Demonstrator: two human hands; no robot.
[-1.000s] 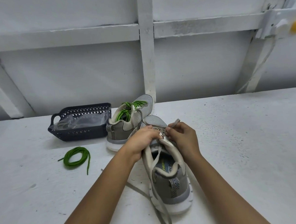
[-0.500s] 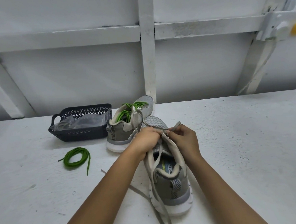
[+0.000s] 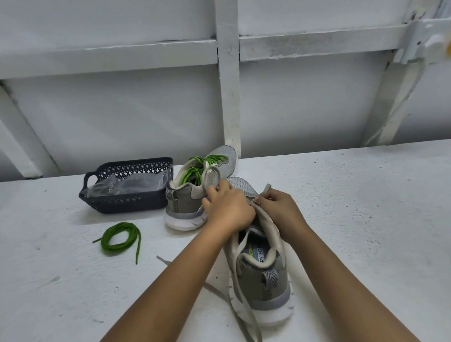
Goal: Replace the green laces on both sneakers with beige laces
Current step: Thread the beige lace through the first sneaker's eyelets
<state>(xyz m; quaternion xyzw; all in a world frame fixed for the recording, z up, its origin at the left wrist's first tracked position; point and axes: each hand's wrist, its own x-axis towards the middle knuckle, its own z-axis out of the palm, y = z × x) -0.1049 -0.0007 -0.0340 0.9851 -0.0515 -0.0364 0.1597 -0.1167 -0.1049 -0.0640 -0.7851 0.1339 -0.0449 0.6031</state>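
Beige lace being drawn through the eyelets of the near sneaker (image 3: 264, 283).

The near sneaker is stood heel toward the camera, with slack from its beige lace (image 3: 256, 339) trailed past the heel. Over the last second the left hand (image 3: 230, 210) has been shifted slightly toward the toe, and a loop of lace is now pinched in its curled fingers. The right hand (image 3: 280, 209) is kept pinched on the lace tip beside the eyelets. Slack is judged to be taken up, so this shoe's lacing is advancing. Left of the near sneaker, the far sneaker (image 3: 189, 197) is still green-laced. A loose green lace (image 3: 119, 235) and a basket (image 3: 130, 201) are seen further left.
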